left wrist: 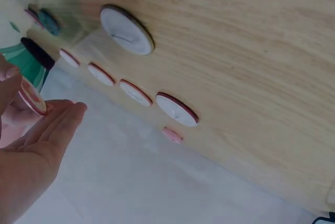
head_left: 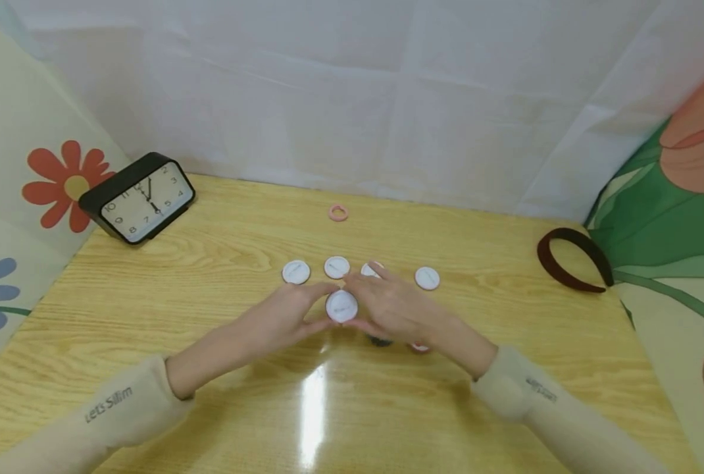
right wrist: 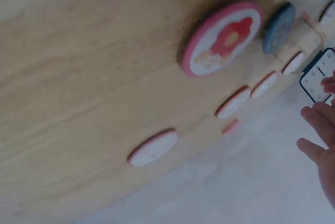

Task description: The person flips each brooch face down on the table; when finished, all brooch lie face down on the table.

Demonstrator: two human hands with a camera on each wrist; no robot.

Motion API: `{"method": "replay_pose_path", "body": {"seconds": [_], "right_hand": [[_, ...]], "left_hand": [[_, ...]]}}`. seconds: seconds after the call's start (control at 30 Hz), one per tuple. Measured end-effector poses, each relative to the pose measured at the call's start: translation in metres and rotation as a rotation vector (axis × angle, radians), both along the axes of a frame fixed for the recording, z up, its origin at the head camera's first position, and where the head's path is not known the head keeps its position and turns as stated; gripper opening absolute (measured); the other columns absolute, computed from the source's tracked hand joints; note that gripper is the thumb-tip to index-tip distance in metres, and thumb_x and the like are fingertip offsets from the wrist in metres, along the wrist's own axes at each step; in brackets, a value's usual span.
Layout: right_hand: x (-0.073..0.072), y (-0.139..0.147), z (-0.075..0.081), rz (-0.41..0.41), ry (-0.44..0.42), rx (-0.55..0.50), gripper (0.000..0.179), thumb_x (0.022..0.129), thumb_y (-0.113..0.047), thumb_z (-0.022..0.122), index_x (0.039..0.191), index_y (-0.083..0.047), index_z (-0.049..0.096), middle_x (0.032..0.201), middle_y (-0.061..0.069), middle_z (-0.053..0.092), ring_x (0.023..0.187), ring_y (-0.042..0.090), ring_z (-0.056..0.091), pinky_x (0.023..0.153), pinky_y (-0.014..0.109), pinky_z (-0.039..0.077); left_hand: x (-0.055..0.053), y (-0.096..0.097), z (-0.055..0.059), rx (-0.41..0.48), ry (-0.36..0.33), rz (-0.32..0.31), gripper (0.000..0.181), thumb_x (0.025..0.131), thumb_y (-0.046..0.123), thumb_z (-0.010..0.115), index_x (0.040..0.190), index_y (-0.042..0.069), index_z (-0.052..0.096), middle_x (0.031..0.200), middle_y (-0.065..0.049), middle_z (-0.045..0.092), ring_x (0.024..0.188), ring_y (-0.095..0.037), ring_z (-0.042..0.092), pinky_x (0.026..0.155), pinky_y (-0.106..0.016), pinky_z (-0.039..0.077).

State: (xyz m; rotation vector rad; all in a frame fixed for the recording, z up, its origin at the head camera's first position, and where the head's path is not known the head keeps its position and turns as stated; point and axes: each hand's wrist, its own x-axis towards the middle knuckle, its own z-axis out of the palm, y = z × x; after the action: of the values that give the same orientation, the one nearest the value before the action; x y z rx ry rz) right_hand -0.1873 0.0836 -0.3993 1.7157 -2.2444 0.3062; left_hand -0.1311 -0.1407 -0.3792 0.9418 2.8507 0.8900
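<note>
A round pin-back badge [head_left: 341,306] is held between my two hands, its white back with the pin turned up. My left hand [head_left: 287,309] pinches its left side, and my right hand [head_left: 396,306] grips the opposite side. In the left wrist view the badge [left wrist: 32,97] appears tilted, with a reddish printed front. Beyond the hands lies a row of white-backed badges [head_left: 295,272]. Partly hidden under the right hand are a dark badge [head_left: 379,341] and a pink-rimmed flower badge [right wrist: 222,41], face up. Another white-backed badge [left wrist: 127,30] with a dark rim lies on the table.
A small pink ring [head_left: 338,212] lies behind the row. A black clock [head_left: 147,201] stands at the back left of the wooden table [head_left: 239,408]. To the right, a dark headband [head_left: 571,260] rests near the patterned side panel. White cloth [head_left: 340,99] hangs behind.
</note>
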Motion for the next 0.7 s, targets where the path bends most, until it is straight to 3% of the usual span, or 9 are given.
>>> {"method": "replay_pose_path", "body": {"seconds": [0.1, 0.17, 0.3, 0.4, 0.53, 0.7], "right_hand": [[0.001, -0.001, -0.006, 0.002, -0.038, 0.040, 0.050, 0.094, -0.037, 0.064, 0.122, 0.003, 0.052, 0.123, 0.017, 0.062, 0.119, 0.027, 0.058, 0.113, 0.049, 0.033], [0.002, -0.003, -0.011, 0.002, -0.040, 0.076, 0.050, 0.094, -0.038, 0.063, 0.121, 0.003, 0.054, 0.123, 0.017, 0.061, 0.120, 0.028, 0.057, 0.112, 0.049, 0.034], [0.003, -0.008, -0.022, -0.015, -0.049, 0.138, 0.051, 0.096, -0.040, 0.060, 0.122, 0.004, 0.054, 0.125, 0.019, 0.061, 0.122, 0.029, 0.056, 0.111, 0.049, 0.036], [0.004, -0.013, -0.031, -0.017, -0.094, 0.129, 0.047, 0.096, -0.038, 0.061, 0.118, 0.003, 0.055, 0.121, 0.018, 0.062, 0.115, 0.028, 0.059, 0.108, 0.044, 0.041], [0.004, -0.016, -0.040, -0.017, -0.149, 0.088, 0.040, 0.094, -0.035, 0.063, 0.112, -0.001, 0.057, 0.117, 0.015, 0.063, 0.105, 0.024, 0.060, 0.102, 0.036, 0.045], [0.006, -0.017, -0.045, -0.044, -0.131, 0.095, 0.043, 0.094, -0.037, 0.063, 0.115, 0.000, 0.058, 0.129, 0.023, 0.059, 0.119, 0.031, 0.056, 0.109, 0.040, 0.039]], "left_hand": [[0.002, 0.000, -0.009, -0.019, 0.039, -0.006, 0.043, 0.083, 0.017, 0.078, 0.117, -0.003, 0.062, 0.111, -0.014, 0.069, 0.101, -0.027, 0.067, 0.086, -0.037, 0.057], [0.002, -0.001, -0.015, -0.052, 0.079, -0.008, 0.042, 0.082, 0.019, 0.080, 0.114, -0.003, 0.062, 0.109, -0.014, 0.068, 0.097, -0.027, 0.067, 0.084, -0.037, 0.058], [0.001, 0.000, -0.028, -0.145, 0.152, -0.001, 0.045, 0.080, 0.023, 0.081, 0.112, -0.005, 0.064, 0.112, -0.021, 0.066, 0.102, -0.035, 0.065, 0.094, -0.049, 0.052], [0.001, 0.000, -0.036, -0.171, 0.119, 0.012, 0.047, 0.080, 0.023, 0.081, 0.112, -0.007, 0.064, 0.119, -0.026, 0.063, 0.113, -0.042, 0.059, 0.100, -0.055, 0.046], [0.002, 0.001, -0.044, -0.172, 0.067, 0.020, 0.048, 0.080, 0.019, 0.081, 0.113, -0.010, 0.064, 0.123, -0.030, 0.059, 0.118, -0.048, 0.054, 0.099, -0.054, 0.046], [0.001, -0.001, -0.049, -0.205, 0.085, 0.014, 0.052, 0.079, 0.020, 0.082, 0.115, -0.012, 0.062, 0.124, -0.030, 0.058, 0.120, -0.048, 0.052, 0.101, -0.054, 0.045]]}}
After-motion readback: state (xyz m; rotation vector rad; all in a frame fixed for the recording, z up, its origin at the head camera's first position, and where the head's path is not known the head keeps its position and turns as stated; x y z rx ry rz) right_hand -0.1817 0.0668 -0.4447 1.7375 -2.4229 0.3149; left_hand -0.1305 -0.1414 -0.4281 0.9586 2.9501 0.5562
